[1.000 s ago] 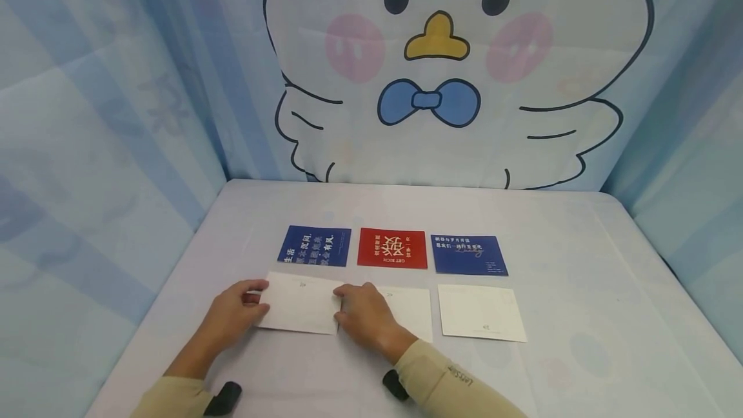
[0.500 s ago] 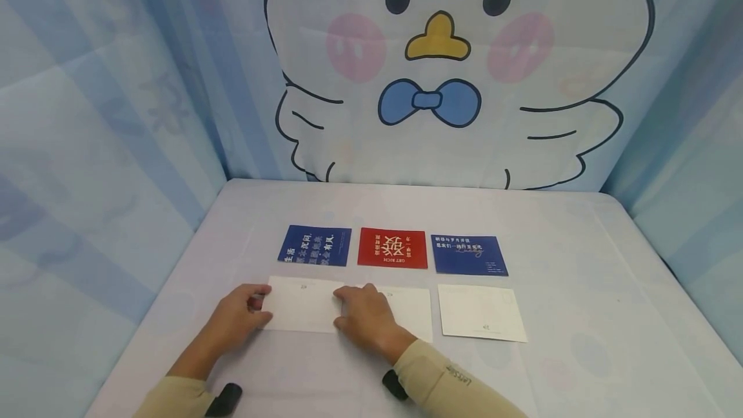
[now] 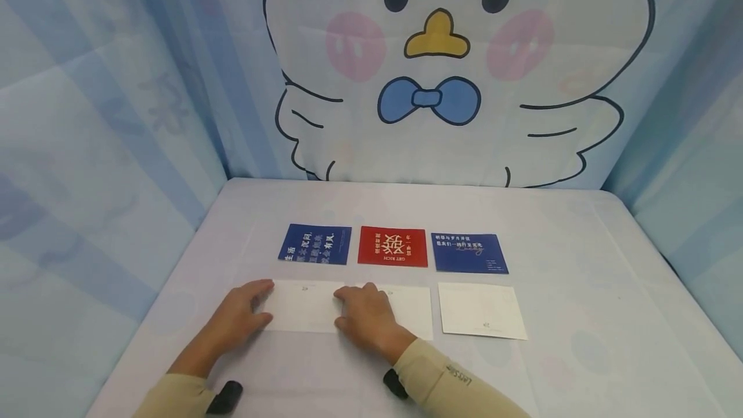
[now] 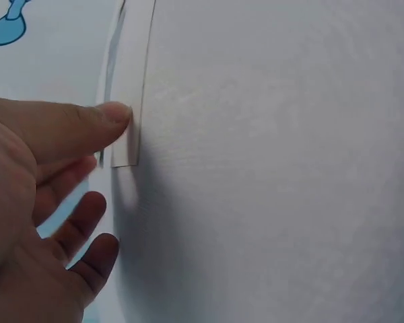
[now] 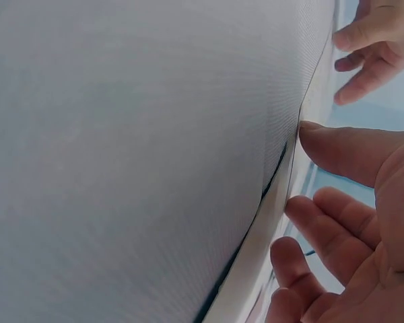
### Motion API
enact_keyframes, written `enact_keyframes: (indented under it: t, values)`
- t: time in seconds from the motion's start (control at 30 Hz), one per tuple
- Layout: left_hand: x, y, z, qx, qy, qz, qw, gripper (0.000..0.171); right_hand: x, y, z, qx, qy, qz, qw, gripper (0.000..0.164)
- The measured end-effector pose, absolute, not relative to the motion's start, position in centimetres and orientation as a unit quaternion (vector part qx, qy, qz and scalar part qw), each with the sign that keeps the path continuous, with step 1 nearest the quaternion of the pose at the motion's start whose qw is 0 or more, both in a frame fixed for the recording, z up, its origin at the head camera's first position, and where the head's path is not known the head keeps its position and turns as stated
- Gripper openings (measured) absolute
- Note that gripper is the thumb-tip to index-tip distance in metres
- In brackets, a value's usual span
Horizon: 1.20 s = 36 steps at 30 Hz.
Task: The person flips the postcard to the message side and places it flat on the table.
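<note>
In the head view a white card (image 3: 307,307) lies flat at the left of the near row, a small mark at its top edge. My left hand (image 3: 237,315) is at its left edge, thumb and forefinger spread apart, fingertips right at the card. From the right, my right hand (image 3: 368,316) touches the opposite edge with thumb and forefinger, covering part of a second white card (image 3: 411,308). In the left wrist view the thumb (image 4: 111,121) rests over the card's end. The right wrist view shows the right thumb (image 5: 337,148) at the card's edge, other fingers loosely bent.
Behind stand in a row a blue card (image 3: 315,244), a red card (image 3: 393,247) and another blue card (image 3: 470,253), all flat. A third white card (image 3: 482,310) lies to the right. The white table (image 3: 580,244) ends at a patterned curtain (image 3: 429,147).
The white card between my hands has come down flat onto the table and shifted slightly right. My left thumb and forefinger have spread wider; the right hand stays almost still.
</note>
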State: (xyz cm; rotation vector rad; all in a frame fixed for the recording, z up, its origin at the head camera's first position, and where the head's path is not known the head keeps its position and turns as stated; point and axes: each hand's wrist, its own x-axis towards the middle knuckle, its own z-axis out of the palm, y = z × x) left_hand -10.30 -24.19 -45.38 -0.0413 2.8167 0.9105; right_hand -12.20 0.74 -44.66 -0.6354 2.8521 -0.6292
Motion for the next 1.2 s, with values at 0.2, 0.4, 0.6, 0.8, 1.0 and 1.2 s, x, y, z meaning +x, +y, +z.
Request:
enact_keyframes:
  t: [0.2,0.4,0.6,0.8,1.0,1.2]
  values:
    - [-10.45,-24.53,-45.49,0.025,0.947,0.305,0.098,0.051,-12.11,0.73,-44.61,-0.207,0.952,-0.212,0.08,0.042]
    - [-10.53,-24.6,-45.33,0.034,0.949,0.299,0.095,0.049,-12.1,0.73,-44.55,-0.207,0.952,-0.21,0.083,0.043]
    - [-10.6,-24.51,-45.13,0.027,0.948,0.301,0.1,0.05,-12.19,0.69,-44.64,-0.209,0.953,-0.205,0.081,0.043]
    - [-10.61,-24.44,-45.07,0.022,0.949,0.298,0.103,0.05,-12.17,0.7,-44.7,-0.211,0.953,-0.204,0.078,0.042]
    - [-10.62,-24.36,-45.01,0.018,0.948,0.3,0.105,0.05,-12.1,0.72,-44.76,-0.213,0.953,-0.204,0.073,0.041]
    - [-10.82,-24.5,-44.63,0.024,0.951,0.296,0.09,0.051,-12.24,0.67,-44.51,-0.216,0.952,-0.212,0.055,0.04]
